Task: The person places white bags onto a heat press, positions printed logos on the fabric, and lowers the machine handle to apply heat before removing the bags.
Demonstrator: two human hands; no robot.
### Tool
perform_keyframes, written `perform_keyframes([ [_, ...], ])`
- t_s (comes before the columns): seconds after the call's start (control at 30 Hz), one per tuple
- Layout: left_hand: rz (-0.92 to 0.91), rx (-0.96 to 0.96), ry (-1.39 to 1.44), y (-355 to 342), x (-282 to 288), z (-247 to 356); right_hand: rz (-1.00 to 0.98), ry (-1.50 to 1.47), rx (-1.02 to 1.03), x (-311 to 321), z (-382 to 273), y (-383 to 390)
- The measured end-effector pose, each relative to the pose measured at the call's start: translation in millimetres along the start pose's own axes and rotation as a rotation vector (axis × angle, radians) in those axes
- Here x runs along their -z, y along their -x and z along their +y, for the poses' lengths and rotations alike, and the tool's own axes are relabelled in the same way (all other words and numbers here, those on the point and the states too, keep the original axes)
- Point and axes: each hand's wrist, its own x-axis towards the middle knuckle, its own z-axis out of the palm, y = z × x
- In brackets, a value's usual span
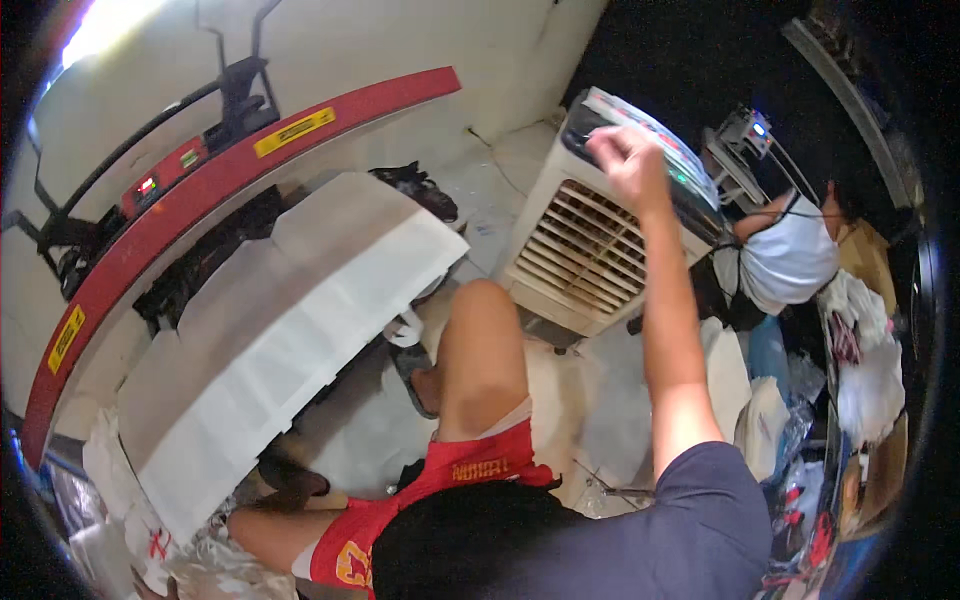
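My right arm is stretched forward over a white and black air cooler [580, 245] with a slatted front. My right hand [632, 165] is above the cooler's top, its fingers curled together in a pinch. Whatever may be between the fingertips is too small to make out. At the lower left edge, only a little of my left hand [155, 588] shows, beside crumpled white fabric [215, 570]. Its fingers are mostly cut off by the picture's edge.
A long white panel [290, 330] stands before my knees, with a red sealing-style machine bar [240, 165] behind it. At the right sits another person in a white top [790, 255]. Bags and cloth [865, 370] are piled at the far right.
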Motion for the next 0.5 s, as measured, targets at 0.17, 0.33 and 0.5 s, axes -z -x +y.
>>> perform_keyframes([
  [0.17,-0.313,-0.022,0.413,-40,-33,69,-0.148,0.566,-0.153,80,194,-43],
  [0.33,-0.680,-0.323,0.491,-18,-118,184,-0.443,0.323,-0.377,73,232,-50],
  [0.5,-1.014,-0.547,0.575,29,-205,246,-0.484,0.326,-0.215,81,231,-57],
])
